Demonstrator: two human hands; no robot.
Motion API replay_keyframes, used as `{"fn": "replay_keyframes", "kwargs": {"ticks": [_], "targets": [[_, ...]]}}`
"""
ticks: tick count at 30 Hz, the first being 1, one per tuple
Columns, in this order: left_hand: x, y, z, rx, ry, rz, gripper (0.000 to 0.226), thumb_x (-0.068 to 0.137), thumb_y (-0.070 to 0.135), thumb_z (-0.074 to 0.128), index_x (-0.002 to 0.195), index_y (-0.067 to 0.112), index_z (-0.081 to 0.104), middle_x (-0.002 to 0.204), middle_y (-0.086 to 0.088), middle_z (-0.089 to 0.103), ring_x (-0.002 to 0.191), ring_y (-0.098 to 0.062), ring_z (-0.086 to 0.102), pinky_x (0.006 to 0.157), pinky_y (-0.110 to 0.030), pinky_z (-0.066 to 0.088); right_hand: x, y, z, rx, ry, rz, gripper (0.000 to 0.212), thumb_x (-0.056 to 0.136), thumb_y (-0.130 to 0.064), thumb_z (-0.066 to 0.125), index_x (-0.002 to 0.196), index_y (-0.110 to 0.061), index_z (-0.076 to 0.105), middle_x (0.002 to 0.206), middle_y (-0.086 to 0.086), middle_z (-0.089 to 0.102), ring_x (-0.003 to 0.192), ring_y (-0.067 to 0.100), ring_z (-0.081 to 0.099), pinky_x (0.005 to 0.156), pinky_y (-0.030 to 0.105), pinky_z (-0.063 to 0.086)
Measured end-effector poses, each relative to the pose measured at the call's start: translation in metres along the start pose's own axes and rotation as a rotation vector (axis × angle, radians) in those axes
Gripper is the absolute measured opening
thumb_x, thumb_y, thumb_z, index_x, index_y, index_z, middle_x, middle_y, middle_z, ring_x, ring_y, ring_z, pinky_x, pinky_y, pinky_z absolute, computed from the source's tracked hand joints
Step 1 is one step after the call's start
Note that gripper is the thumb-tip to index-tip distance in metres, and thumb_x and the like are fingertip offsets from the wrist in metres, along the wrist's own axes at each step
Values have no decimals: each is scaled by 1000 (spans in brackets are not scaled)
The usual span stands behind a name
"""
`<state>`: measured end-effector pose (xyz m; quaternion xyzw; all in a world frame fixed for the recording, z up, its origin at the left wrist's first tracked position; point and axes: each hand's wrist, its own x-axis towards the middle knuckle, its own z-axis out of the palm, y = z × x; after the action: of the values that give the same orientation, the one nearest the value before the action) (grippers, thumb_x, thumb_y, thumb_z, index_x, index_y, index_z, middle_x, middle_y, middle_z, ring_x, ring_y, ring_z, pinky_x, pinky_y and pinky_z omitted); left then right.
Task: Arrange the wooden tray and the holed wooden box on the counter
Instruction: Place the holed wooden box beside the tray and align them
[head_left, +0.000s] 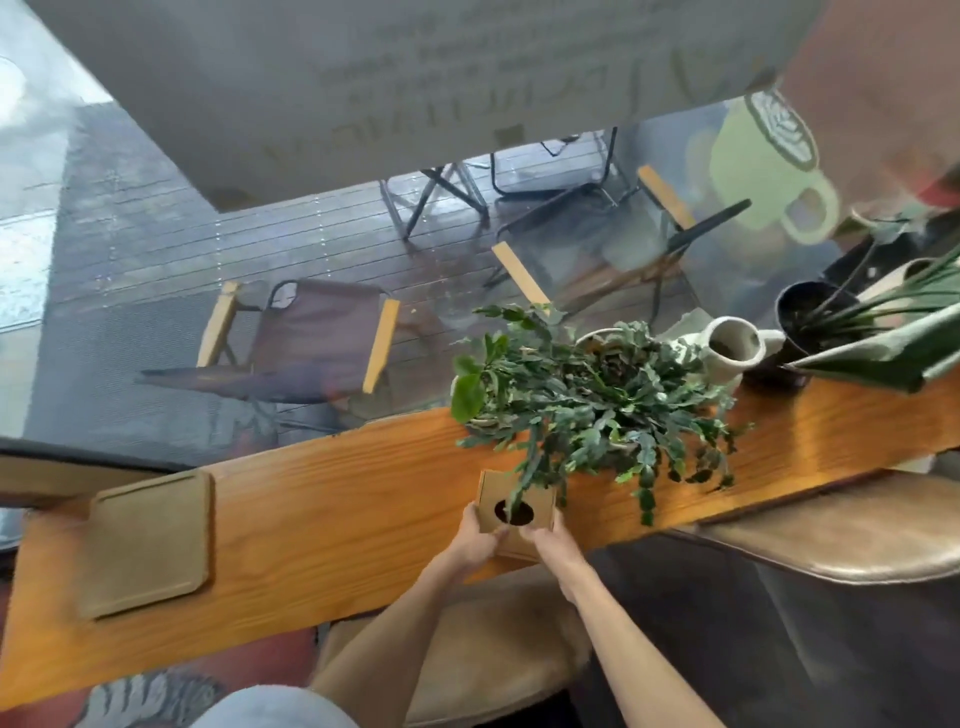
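Both hands, left (475, 540) and right (550, 538), clasp the holed box (511, 501) on the counter (337, 509); plant (587, 410) stems droop over it; tray (148, 540) lies well left.

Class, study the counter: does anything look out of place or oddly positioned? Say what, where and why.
One trailing stem of the potted plant hangs across the holed wooden box, right over its hole, while both hands hold the box. The wooden tray lies flat at the counter's left end, slightly askew to the edge.
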<state>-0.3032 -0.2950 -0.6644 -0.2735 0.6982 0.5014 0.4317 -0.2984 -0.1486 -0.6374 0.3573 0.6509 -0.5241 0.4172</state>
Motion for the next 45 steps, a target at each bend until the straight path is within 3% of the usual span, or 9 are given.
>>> {"fn": "replay_keyframes", "kwargs": {"ticks": [11,16,22,24,27,30,33,36,45], "targets": [[-105,-86,-202,-132,388,56,54,95,38,53,139,7,41,137,-12,54,121,-27,55,103,-39,46,-67,-72,217,-130,-242,-175,84,95,-15,52,156,-27,-4,162,8,21,144,30,28,112,40,28],[-146,-159,-295,-141,473,82,69,96,42,50,148,3,28,151,-17,39,138,-33,40,113,-39,35,-107,-69,339,-221,-254,-257,87,94,-17,56,156,-24,-5,162,10,21,144,32,30,115,43,27],[-204,-276,-410,-196,560,203,23,88,29,57,97,10,47,95,-1,56,94,-22,56,83,-44,51,-159,-23,490,-325,-237,-389,101,84,-40,73,156,-25,5,159,6,28,139,28,38,100,39,43],[-230,-317,-442,-194,601,185,14,92,19,55,99,10,48,94,-1,52,96,-24,53,78,-39,45,-176,-13,539,-394,-306,-367,101,86,-39,70,157,-21,1,163,8,18,145,30,30,106,40,38],[-242,-371,-479,-258,633,156,36,93,30,49,124,13,51,116,-1,59,106,-21,55,91,-37,48,-199,1,601,-481,-321,-430,82,93,-21,62,155,-13,9,151,12,38,133,30,44,99,34,40],[-189,-434,-510,-351,679,115,56,83,48,45,118,6,55,119,-22,65,112,-39,61,91,-53,52,-204,7,641,-540,-316,-483,67,91,-11,59,149,-14,25,135,12,54,116,28,54,98,41,48],[-187,-444,-529,-387,678,70,46,84,50,41,99,8,52,108,-21,65,103,-36,62,81,-44,52,-199,3,665,-608,-306,-521,58,89,-4,56,142,-15,34,127,12,58,114,27,56,95,40,50],[-214,-431,-543,-359,635,80,32,86,39,46,107,15,51,110,-9,65,102,-24,61,90,-44,52,-187,-3,681,-631,-294,-522,56,86,-2,54,138,-17,37,125,11,59,114,25,56,93,39,51],[-205,-372,-604,-255,595,102,7,93,7,43,98,8,38,97,-7,48,87,-17,45,73,-33,43,-119,-42,717,-436,-259,-410,66,84,3,50,136,-33,32,120,4,61,110,23,59,94,38,52]]}}
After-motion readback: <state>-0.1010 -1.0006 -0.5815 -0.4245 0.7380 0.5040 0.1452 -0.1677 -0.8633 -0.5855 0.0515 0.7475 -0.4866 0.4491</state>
